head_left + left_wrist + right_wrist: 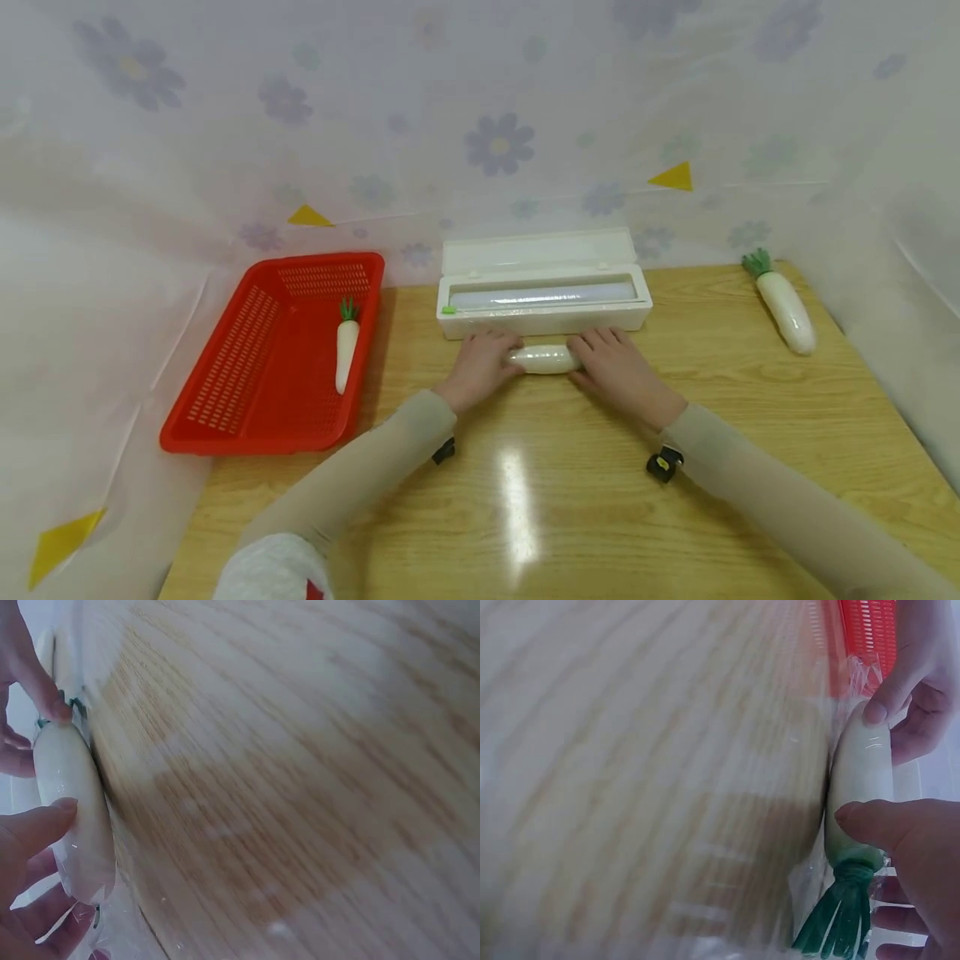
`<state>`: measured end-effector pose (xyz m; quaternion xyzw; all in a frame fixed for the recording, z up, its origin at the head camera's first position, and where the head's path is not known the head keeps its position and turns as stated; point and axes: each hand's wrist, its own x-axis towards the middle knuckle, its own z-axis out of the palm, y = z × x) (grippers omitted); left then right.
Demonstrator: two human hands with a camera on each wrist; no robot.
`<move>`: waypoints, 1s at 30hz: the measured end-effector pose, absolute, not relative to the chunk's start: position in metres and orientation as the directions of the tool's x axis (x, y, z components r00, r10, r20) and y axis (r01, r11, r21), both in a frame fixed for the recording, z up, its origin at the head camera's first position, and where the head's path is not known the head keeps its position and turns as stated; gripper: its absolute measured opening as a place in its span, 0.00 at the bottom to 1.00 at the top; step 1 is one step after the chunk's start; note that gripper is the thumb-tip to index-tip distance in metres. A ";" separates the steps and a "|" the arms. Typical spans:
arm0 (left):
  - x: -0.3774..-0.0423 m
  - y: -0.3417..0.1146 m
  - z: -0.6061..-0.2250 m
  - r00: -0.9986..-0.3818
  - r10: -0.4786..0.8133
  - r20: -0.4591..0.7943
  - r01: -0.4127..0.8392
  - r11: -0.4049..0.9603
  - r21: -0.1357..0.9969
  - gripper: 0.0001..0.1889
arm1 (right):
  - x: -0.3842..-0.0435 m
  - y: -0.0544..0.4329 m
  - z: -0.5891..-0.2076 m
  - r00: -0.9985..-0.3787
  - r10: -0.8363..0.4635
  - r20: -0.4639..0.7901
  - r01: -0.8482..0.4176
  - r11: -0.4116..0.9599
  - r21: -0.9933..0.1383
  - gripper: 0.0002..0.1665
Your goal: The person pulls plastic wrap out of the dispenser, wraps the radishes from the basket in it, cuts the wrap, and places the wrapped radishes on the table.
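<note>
A white radish with a green leafy top lies crosswise on the table, just in front of a white cling film box. Shiny clear film surrounds it and spreads over the wood around its leafy end. My left hand grips its tapered end, thumb on the near side and fingers reaching over the far side. At the leafy end my right hand holds it the same way, thumb pressed just above the green leaves. From the head view the leaves are hidden behind that hand.
Inside the opened box, whose lid leans back, sits a roll of film beside a green tab. At left stands a red basket holding a slim white radish. Another, shiny radish lies at back right.
</note>
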<state>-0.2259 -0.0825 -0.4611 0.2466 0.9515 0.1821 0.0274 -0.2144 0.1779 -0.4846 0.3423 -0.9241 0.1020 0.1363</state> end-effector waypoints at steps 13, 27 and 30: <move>-0.226 -0.082 -0.464 -0.879 0.477 0.019 0.455 0.826 0.332 0.25 | -0.218 0.173 -0.479 -0.732 -0.611 0.300 -0.653 0.756 -0.053 0.34; -0.221 -0.081 -0.463 -0.883 0.464 0.073 0.460 0.824 0.330 0.18 | -0.215 0.170 -0.475 -0.716 -0.615 0.332 -0.651 0.759 0.001 0.29; -0.221 -0.081 -0.463 -0.883 0.462 0.086 0.463 0.823 0.329 0.18 | -0.215 0.168 -0.473 -0.718 -0.620 0.317 -0.654 0.756 -0.003 0.28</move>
